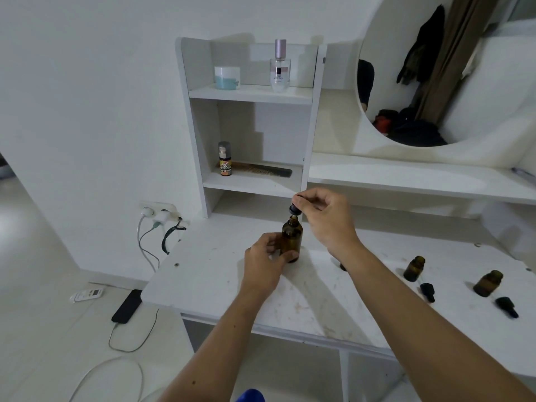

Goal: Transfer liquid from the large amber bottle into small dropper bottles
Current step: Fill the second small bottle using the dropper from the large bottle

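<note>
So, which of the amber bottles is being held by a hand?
The large amber bottle at the middle: the left hand grips it. The two small amber bottles at the right stand alone, untouched.

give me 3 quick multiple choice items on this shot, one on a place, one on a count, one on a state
1. Where is the comb?
A. lower shelf
B. top shelf
C. floor

2. How many small dropper bottles stand uncapped at the right of the table?
A. one
B. two
C. four

3. How is the large amber bottle?
A. capped
B. on its side
C. open, dropper cap lifted above its neck

Answers:
1 A, it lies beside the spray can.
2 B, each has a loose black dropper near it.
3 C, the right hand pinches the cap; the left hand steadies the bottle.
</note>
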